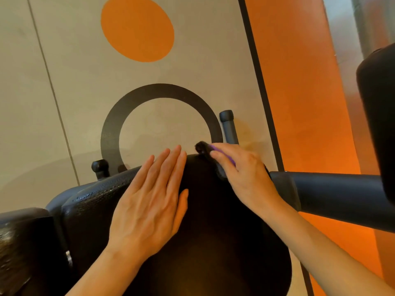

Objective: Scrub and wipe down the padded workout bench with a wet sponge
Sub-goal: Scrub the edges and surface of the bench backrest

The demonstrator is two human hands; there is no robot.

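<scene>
Sponge (206,153) gripped in right hand (245,171) at bench pad (213,231) far edge — left hand (149,199) flat, fingers straight, bracing. Best: firm overlapping strokes — edge inward.

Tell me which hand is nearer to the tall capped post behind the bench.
Right. The right hand, gripping the sponge, lies just below the post. The left hand lies flat on the bench pad, farther left.
</scene>
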